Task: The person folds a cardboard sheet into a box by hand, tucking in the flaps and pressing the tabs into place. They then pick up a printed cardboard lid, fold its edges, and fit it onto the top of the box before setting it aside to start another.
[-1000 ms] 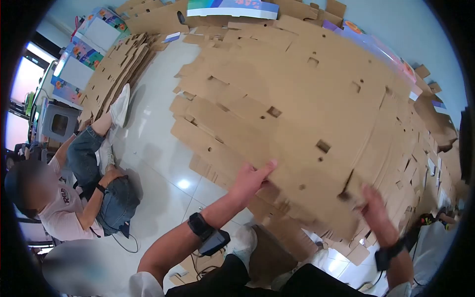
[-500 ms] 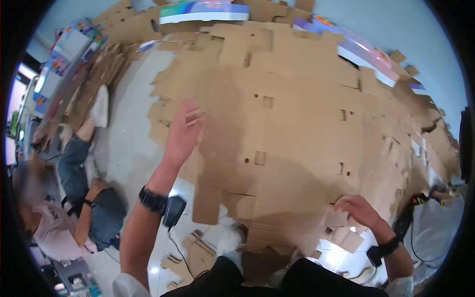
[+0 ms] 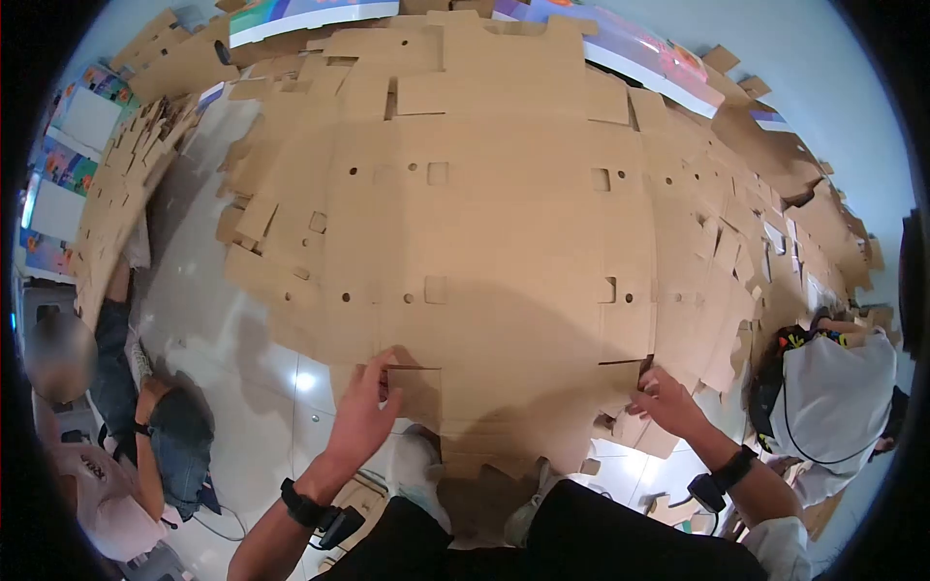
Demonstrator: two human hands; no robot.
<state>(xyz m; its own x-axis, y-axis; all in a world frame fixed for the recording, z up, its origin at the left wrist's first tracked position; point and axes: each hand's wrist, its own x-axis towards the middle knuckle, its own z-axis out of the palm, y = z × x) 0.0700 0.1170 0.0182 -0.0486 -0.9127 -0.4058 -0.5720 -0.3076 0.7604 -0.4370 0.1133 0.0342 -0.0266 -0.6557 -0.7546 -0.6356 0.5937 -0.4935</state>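
Observation:
A large flat sheet of brown cardboard [image 3: 513, 232], with small square cut-outs and round holes, spreads out before me. My left hand [image 3: 366, 409] is at its near left part, fingers curled around the edge beside a slit. At the near right, my right hand [image 3: 670, 402] pinches the sheet's edge by another slit, fingers bent. The fingertips of both hands are partly hidden by the board. Between the hands a near flap [image 3: 513, 407] of the sheet reaches down toward my shoes [image 3: 418, 470].
More cut cardboard [image 3: 727, 252] overlaps on the right. Printed boxes [image 3: 649, 58] line the back wall. A person [image 3: 116, 465] sits at the left by a stack of cardboard [image 3: 126, 184]. Another person [image 3: 833, 387] bends at the right. Cardboard scraps lie on the tiled floor [image 3: 281, 378].
My left hand has come down from above the sheet's left side to its near edge. The right hand stays by the near right edge. The sheet looks straighter and the view has shifted.

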